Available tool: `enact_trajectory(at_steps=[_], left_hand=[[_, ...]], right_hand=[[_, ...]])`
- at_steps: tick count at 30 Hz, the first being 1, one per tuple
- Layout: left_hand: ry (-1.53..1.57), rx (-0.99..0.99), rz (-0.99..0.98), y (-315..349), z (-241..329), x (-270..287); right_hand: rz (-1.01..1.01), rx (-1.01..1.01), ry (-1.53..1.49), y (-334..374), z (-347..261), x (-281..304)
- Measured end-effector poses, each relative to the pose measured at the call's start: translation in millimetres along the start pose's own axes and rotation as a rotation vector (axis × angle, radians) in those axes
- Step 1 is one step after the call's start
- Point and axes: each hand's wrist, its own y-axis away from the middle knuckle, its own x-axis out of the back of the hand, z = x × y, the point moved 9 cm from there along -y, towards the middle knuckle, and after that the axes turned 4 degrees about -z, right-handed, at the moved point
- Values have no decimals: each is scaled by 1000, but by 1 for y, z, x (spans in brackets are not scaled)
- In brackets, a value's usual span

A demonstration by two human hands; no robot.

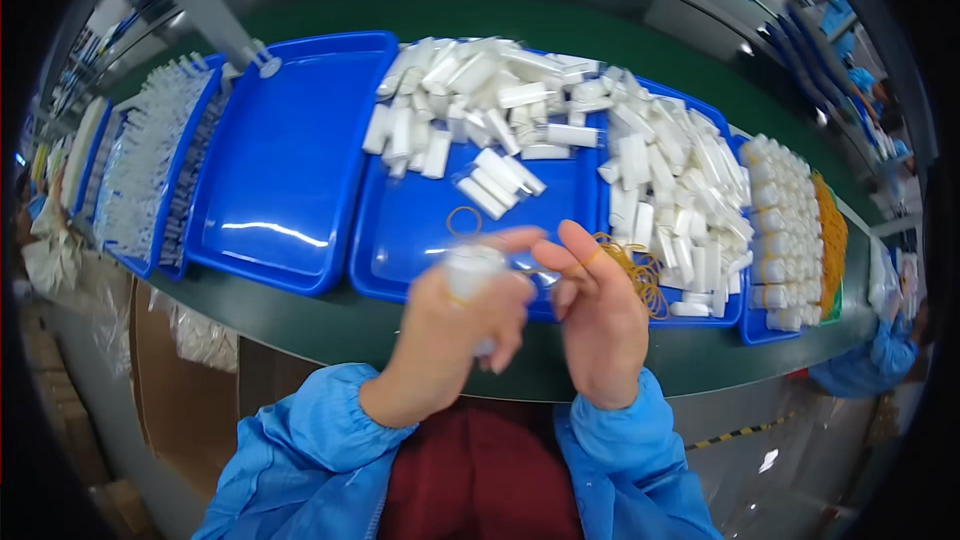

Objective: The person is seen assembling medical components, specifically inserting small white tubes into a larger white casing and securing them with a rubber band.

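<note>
My left hand (pixel 440 325) is wrapped around a bundle of white pieces (pixel 474 262), partly smeared by motion. A tan band shows around the bundle. Close beside it on the right, my right hand (pixel 603 325) has its fingers bent, with a thin rubber band (pixel 592 258) hooked on them and leading toward the left hand. A heap of rubber bands (pixel 640 280) lies just behind the right hand. One loose rubber band (pixel 463 221) rests in the blue tray (pixel 395 230) beyond my left hand, near a few white wrapped pieces (pixel 488 192).
White wrapped pieces fill the back of the middle tray and the tray to its right (pixel 735 290). Banded bundles (pixel 780 230) stand farther right, by an orange-brown heap (pixel 832 240). Left are a bare blue tray (pixel 290 160) and trays of clear upright parts (pixel 160 150). A person (pixel 870 360) sits at right.
</note>
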Motion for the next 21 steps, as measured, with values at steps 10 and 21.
enact_trajectory(at_steps=[10, 21], left_hand=[[-71, -147, -6, -3, 9, -4], [-1183, -433, -225, -3, 29, -18]], right_hand=[[111, 111, 73, -12, 0, 2], [-243, 159, 753, 8, -16, -16]])
